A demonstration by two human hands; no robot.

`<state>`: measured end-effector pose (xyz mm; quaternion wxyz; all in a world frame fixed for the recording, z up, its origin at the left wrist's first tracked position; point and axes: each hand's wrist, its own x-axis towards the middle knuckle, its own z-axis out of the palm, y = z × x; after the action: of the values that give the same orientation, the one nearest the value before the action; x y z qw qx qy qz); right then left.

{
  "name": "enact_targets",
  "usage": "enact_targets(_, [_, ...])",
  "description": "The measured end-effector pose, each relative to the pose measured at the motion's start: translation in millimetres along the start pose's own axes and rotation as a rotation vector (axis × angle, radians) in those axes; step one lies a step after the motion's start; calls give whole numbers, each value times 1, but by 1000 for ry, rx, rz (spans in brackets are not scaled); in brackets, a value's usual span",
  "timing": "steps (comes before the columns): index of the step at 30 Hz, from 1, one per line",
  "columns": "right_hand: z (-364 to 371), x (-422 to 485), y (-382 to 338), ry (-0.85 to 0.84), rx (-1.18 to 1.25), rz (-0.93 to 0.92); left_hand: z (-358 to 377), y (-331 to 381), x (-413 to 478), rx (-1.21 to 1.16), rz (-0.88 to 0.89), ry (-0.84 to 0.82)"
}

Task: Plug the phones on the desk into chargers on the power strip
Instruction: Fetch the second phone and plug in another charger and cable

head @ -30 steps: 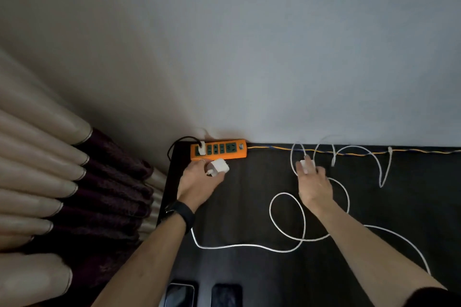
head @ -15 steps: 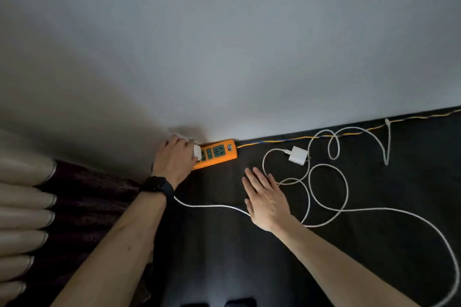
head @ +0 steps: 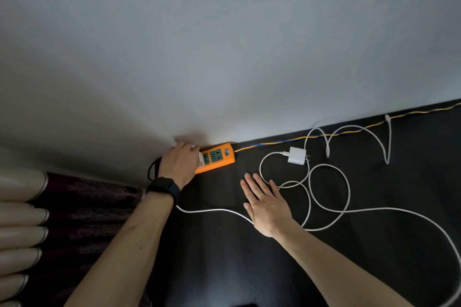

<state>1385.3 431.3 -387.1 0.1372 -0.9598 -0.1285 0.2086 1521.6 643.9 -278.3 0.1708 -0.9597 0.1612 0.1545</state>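
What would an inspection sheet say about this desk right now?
Surface: dark desk, set against the wall.
Job's things: orange power strip at the wall; white charger at its left end, under the left hand; loose charger lying unplugged on the desk; phones not clearly in view.
Clutter: nothing seen.
Hands: left hand curled round the white charger; right hand flat on the desk, fingers straight.
Cables: white cables looped across the desk, one passing under the right hand; yellow-blue cord along the wall.
Surroundings: pale wall; curtain at left; black watch on the left wrist.
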Motion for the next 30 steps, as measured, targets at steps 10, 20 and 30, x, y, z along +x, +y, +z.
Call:
enact_targets(10, [-7, 1, -2, -57, -3, 16, -6, 7, 8, 7, 6, -31])
enact_targets(20, [-47, 7, -8, -197, -160, 6, 0, 12, -1, 21, -32, 4])
enact_targets(30, [-14, -190, 23, 188, 311, 179, 60, 113, -163, -327, -74, 229])
